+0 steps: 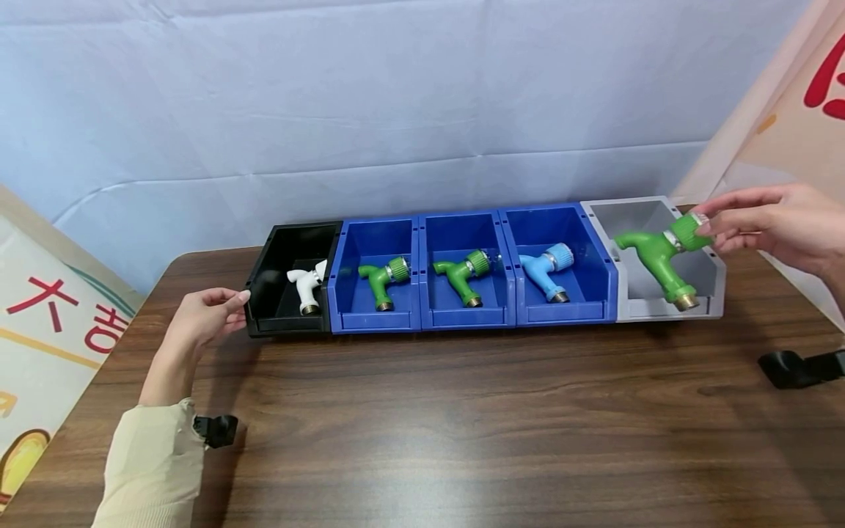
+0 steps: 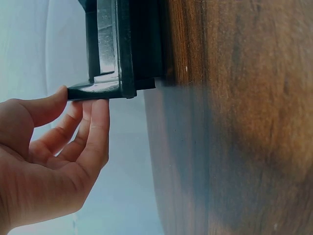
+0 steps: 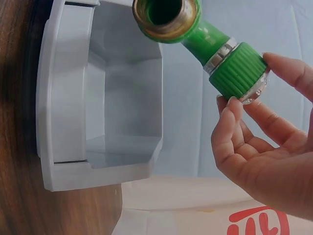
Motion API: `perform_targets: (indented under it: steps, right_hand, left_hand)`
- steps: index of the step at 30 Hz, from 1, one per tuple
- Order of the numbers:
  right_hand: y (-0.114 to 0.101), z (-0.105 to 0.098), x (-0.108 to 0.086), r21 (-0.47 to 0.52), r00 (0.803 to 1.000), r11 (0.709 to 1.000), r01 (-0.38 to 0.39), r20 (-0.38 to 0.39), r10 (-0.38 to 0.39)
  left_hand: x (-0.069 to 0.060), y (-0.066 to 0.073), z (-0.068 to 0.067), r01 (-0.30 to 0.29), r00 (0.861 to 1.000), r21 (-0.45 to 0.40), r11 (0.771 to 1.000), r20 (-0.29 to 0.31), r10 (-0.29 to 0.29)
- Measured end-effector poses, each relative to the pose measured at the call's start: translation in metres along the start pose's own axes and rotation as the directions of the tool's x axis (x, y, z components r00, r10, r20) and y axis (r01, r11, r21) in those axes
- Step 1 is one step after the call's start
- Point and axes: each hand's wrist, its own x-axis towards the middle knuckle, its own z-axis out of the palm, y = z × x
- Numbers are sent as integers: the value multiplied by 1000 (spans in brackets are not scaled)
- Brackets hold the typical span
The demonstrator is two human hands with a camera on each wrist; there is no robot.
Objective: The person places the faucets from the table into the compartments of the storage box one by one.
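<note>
My left hand (image 1: 207, 317) holds the left side of a black storage bin (image 1: 288, 325), thumb at its rim and fingertips against the outer wall (image 2: 95, 93). On the right, my right hand (image 1: 779, 224) pinches a green tap (image 1: 656, 257) by its ribbed knob. The tap hangs over a grey bin (image 1: 716, 286), its brass-coloured threaded end pointing down. In the right wrist view, thumb and fingers grip the knob (image 3: 239, 71) at its end, above the bin's opening.
Between the black and grey bins stand three blue bins (image 1: 376, 323). A white tap (image 1: 306, 286) lies in the black bin; green taps (image 1: 381, 282) and a light blue tap (image 1: 549, 271) lie in the blue ones. A white cloth (image 1: 396, 95) hangs behind the wooden table (image 1: 462, 425).
</note>
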Motion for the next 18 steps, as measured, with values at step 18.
perform_targets:
  steps: [18]
  right_hand:
    - [3,4,7,124,994,992,-9,-103,21]
  left_hand:
    - [0,-2,-1,0,1000,11,1000,-4,0]
